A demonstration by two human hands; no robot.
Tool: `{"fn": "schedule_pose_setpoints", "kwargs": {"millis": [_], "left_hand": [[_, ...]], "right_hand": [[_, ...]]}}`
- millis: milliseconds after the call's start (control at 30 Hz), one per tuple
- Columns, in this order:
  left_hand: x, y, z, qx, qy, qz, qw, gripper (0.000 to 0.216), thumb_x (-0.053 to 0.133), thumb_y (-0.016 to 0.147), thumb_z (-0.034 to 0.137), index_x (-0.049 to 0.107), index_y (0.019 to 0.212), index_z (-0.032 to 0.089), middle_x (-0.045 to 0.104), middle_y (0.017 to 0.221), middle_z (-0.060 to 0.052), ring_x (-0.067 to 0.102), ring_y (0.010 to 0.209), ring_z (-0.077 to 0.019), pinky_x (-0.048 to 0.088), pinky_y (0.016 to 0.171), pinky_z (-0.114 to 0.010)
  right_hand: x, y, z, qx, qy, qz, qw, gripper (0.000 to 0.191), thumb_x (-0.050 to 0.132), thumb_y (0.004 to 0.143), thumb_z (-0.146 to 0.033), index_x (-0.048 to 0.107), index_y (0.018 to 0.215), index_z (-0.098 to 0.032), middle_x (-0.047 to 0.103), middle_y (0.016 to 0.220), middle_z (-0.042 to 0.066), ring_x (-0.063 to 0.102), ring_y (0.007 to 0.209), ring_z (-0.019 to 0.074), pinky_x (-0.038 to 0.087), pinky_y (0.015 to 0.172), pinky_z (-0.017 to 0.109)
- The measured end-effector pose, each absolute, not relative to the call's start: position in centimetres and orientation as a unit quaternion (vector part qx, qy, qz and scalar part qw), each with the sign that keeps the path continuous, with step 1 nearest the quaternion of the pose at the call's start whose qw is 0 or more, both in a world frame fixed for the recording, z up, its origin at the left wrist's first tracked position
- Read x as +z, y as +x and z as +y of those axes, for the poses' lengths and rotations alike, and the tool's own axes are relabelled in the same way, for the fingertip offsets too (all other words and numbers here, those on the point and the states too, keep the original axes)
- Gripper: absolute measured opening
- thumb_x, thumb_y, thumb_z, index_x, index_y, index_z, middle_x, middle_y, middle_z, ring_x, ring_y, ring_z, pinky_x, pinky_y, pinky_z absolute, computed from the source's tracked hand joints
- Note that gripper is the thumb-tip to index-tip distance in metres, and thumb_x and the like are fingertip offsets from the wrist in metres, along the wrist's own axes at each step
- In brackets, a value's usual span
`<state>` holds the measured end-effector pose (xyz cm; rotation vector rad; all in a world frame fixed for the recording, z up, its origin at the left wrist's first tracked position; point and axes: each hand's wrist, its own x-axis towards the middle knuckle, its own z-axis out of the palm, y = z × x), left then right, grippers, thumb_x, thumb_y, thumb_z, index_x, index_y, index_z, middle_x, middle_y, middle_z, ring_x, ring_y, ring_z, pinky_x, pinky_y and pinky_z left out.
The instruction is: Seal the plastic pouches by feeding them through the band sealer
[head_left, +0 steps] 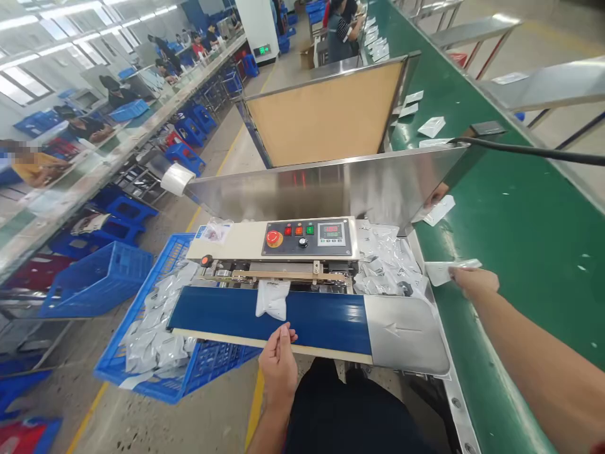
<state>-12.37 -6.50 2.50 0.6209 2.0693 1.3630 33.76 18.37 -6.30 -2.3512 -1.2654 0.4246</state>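
My right hand (474,280) pinches the right part of a flat white packet (439,272) over the edge of the green conveyor belt (524,252). Just in front of the blue belt (217,309) of a band sealing machine (231,244), my left hand (280,354) has its fingers curled together; whether anything small is inside cannot be made out. Beyond those fingertips, another white packet (273,300) lies on the blue belt, its top edge in the sealing band. White packets (390,258) are heaped at the machine's right end, above the metal plate (406,331) marked with an arrow.
A blue crate (177,392) holding several white packets stands under the belt's left end. Behind the machine rises a metal panel (302,192). A black cable (529,150) crosses the green conveyor, where more packets (431,127) lie. Other people sit at a long bench on the left.
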Motion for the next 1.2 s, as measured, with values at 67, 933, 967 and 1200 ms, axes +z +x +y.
{"fn": "schedule_pose_setpoints", "kwargs": {"millis": [67, 933, 967, 1200], "left_hand": [[2.9, -11.1, -5.2, 0.508, 0.285, 0.75, 0.312, 0.055, 0.072, 0.095, 0.066, 0.086, 0.106, 0.014, 0.084, 0.095, -0.015, 0.082, 0.083, -0.0274, 0.07, 0.077, -0.04], [1.4, -0.8, 1.3, 0.407, 0.471, 0.499, 0.603, 0.05, 0.068, 0.097, 0.061, 0.083, 0.091, 0.014, 0.077, 0.085, -0.01, 0.065, 0.075, -0.0208, 0.05, 0.07, -0.029], [1.2, -1.0, 1.5, 0.407, 0.474, 0.508, 0.592, 0.049, 0.069, 0.096, 0.061, 0.083, 0.085, 0.015, 0.076, 0.082, -0.009, 0.063, 0.074, -0.0206, 0.049, 0.069, -0.029], [0.4, -5.2, 4.8, 0.449, 0.248, 0.657, 0.553, 0.051, 0.082, 0.076, 0.065, 0.08, 0.071, 0.015, 0.066, 0.065, -0.003, 0.055, 0.065, -0.0177, 0.043, 0.065, -0.029]], "right_hand": [[-5.7, 33.5, 17.2, 0.166, -0.87, -0.419, 0.202, 0.035, 0.073, 0.077, -0.025, 0.054, 0.047, -0.025, 0.047, 0.044, 0.002, 0.049, 0.051, 0.0197, 0.037, 0.061, 0.04], [6.1, 15.9, -1.3, 0.562, -0.635, -0.34, 0.406, 0.057, 0.092, 0.068, -0.073, 0.076, 0.076, -0.019, 0.07, 0.068, 0.005, 0.057, 0.058, 0.0172, 0.048, 0.054, 0.03], [5.8, 16.0, -1.1, 0.564, -0.637, -0.348, 0.395, 0.057, 0.09, 0.069, -0.073, 0.078, 0.078, -0.018, 0.07, 0.067, 0.005, 0.056, 0.057, 0.0162, 0.047, 0.053, 0.029], [4.1, 19.7, 3.4, 0.435, -0.745, -0.281, 0.421, 0.046, 0.086, 0.066, -0.062, 0.069, 0.062, -0.019, 0.064, 0.057, 0.005, 0.053, 0.051, 0.0147, 0.045, 0.05, 0.028]]}}
